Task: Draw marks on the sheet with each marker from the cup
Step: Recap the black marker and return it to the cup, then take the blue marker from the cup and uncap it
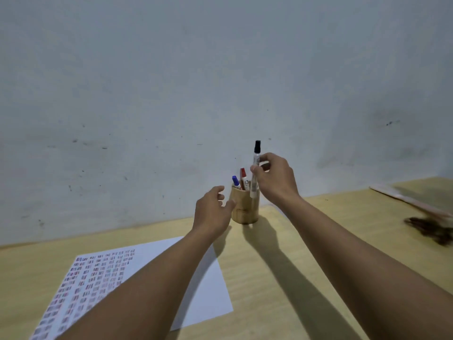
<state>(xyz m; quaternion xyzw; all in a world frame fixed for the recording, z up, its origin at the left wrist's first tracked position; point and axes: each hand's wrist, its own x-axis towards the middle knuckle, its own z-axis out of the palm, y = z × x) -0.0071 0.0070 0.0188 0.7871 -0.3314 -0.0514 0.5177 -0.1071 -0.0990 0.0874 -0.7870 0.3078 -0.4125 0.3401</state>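
A round wooden cup (245, 207) stands on the table near the wall. A blue-capped marker (235, 181) and a red-capped marker (243, 176) stick out of it. My right hand (275, 179) pinches a black-capped marker (256, 165) upright, its lower end level with the cup's rim. My left hand (212, 209) hovers open just left of the cup, thumb close to its side. The white sheet (201, 276) lies at the lower left, covered on its left half with rows of small coloured marks; my left forearm crosses it.
The yellowish wooden table (274, 290) meets a pale wall (220, 82) just behind the cup. At the far right lie a light wooden stick (411, 201) and a dark brown ragged patch (431, 230).
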